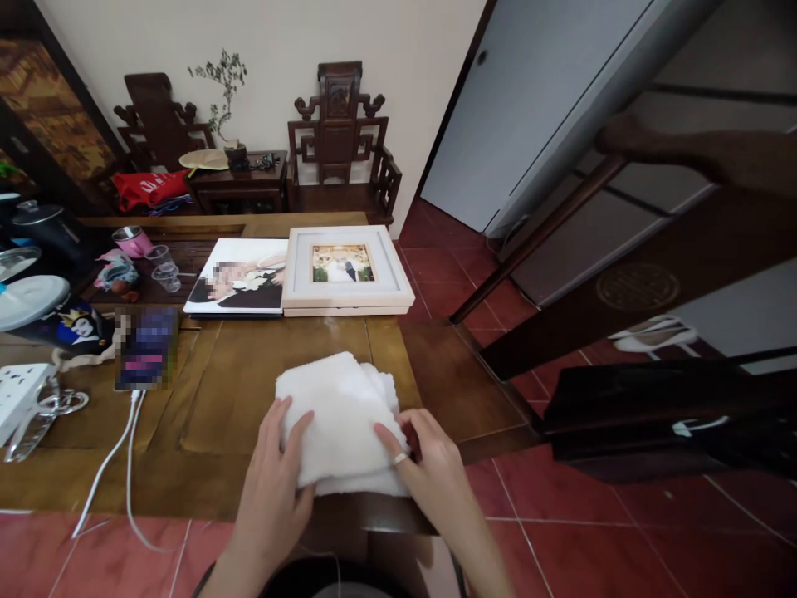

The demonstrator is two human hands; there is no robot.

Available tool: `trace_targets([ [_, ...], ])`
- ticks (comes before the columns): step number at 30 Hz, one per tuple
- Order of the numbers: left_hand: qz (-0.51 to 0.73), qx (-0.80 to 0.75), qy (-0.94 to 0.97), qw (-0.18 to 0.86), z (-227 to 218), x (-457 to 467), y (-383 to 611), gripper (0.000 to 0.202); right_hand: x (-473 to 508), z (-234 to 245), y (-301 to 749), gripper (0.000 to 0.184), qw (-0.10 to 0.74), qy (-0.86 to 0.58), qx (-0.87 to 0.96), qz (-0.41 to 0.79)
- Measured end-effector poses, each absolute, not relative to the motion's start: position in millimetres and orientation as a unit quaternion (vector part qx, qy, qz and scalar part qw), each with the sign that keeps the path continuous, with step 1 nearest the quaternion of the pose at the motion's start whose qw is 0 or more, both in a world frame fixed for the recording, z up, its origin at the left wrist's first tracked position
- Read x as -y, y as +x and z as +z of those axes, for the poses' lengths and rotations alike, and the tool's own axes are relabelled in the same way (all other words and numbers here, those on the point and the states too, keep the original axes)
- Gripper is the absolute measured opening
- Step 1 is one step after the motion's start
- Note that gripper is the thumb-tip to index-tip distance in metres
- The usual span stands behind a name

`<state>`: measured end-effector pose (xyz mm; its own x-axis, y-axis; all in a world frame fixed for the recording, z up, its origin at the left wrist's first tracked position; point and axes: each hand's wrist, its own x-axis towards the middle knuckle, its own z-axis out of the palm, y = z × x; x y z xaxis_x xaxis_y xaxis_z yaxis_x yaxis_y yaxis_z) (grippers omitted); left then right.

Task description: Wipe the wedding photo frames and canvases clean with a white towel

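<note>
A folded white towel lies at the front edge of the wooden table, its layers slightly offset at the right and front. My left hand holds its left side, with fingertips on the top layer and the thumb low at the front corner. At the towel's right edge, my right hand grips the cloth, thumb on top and the other fingers curled by the side. A ring is on that hand. Parts of the right fingertips are hidden.
Behind the towel lie a framed photo and a photo album. To the left are a phone with white cables, a power strip, cups and a black kettle. A dark wooden chair stands close on the right.
</note>
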<state>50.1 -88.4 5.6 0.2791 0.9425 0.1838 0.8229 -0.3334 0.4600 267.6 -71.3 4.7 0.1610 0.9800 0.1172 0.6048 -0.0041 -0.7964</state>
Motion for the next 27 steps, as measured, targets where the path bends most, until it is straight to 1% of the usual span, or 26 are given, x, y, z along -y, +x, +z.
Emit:
trace_targets([
  [2,0.231,-0.566,0.780,0.131,0.0,90.7,54.9,0.079,82.2,3.1,267.7,0.026,0.366,-0.661,0.595,0.273],
  [4,0.242,-0.568,0.777,0.125,-4.6,92.2,58.0,0.080,90.9,3.2,267.7,0.024,0.379,-0.653,0.572,0.319],
  [8,0.257,-0.568,0.771,0.125,-10.9,93.9,59.3,0.087,102.2,6.7,265.7,0.023,0.483,-0.607,0.488,0.400],
  [10,0.265,-0.571,0.767,0.126,-13.8,94.7,58.7,0.088,106.3,6.6,264.4,0.028,0.516,-0.596,0.461,0.407],
  [14,0.274,-0.548,0.781,0.120,-20.1,95.3,56.4,0.085,105.4,-2.4,263.4,0.043,0.525,-0.611,0.435,0.402],
  [17,0.275,-0.533,0.795,0.088,-19.5,95.1,54.1,0.079,91.0,-10.6,266.0,0.043,0.543,-0.610,0.404,0.413],
  [19,0.259,-0.520,0.811,0.067,-10.9,95.4,53.6,0.073,76.7,-13.5,270.3,0.037,0.557,-0.601,0.372,0.437],
  [21,0.225,-0.484,0.842,0.079,6.1,94.6,54.9,0.073,62.0,-14.5,276.0,0.034,0.555,-0.580,0.357,0.478],
  [24,0.149,-0.416,0.882,0.166,39.1,82.4,60.3,0.076,44.5,-15.6,283.2,0.038,0.519,-0.554,0.379,0.529],
  [26,0.135,-0.400,0.880,0.219,55.3,61.7,65.0,0.067,37.1,-17.0,284.4,0.042,0.496,-0.554,0.394,0.541],
  [27,0.136,-0.417,0.870,0.226,59.4,47.8,67.4,0.058,34.7,-17.7,283.7,0.044,0.493,-0.555,0.397,0.540],
])
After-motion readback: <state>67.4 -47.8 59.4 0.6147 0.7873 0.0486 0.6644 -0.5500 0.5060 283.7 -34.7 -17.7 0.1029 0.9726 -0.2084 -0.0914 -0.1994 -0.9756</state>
